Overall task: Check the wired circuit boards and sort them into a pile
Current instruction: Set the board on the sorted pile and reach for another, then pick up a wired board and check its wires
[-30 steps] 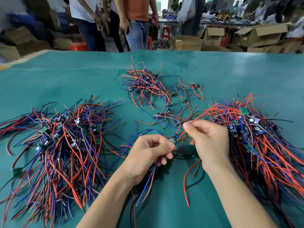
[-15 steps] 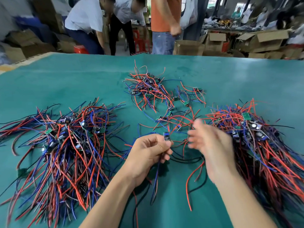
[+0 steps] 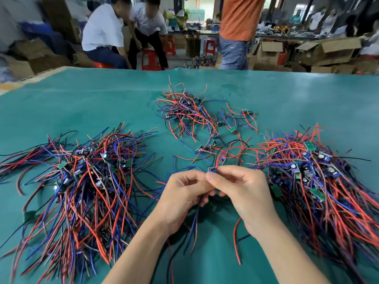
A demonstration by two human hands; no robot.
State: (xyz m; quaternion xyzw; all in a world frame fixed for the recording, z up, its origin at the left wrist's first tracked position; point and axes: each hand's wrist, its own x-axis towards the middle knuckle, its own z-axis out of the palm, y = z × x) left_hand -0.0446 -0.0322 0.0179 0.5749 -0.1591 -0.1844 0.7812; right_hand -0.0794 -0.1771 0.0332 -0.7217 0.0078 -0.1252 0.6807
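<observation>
1. Two bare forearms reach in from the near edge over a green table mat (image 3: 61, 103); loose red, blue and black wire ends trail on the mat under the wrists
2. The left hand (image 3: 182, 193) has its fingers curled and its thumb and forefinger pinching a small circuit board (image 3: 212, 170); blue and red leads hang down out of the fist
3. The right hand (image 3: 244, 189) meets it fingertip to fingertip, fingers curled, pinching the same board from the other side; a red wire (image 3: 236, 240) drops below that wrist
4. The held board sits at the centre of the mat, raised a little above it, between the two big heaps
5. To the left lies a large pile (image 3: 82, 181) of wired boards, its red, blue and black leads fanned toward the near edge
6. To the right lies a second large pile (image 3: 320, 177), with green and blue boards showing on top
7. Further back, mid-table, is a smaller tangle (image 3: 184, 113), with a few single boards (image 3: 231, 130) scattered between it and the hands
8. No print on any board can be read
9. Beyond the table, two people in white shirts (image 3: 123, 31) bend over red stools, a person in an orange top (image 3: 240, 27) stands, and open cardboard boxes (image 3: 328, 50) lie stacked at the right
</observation>
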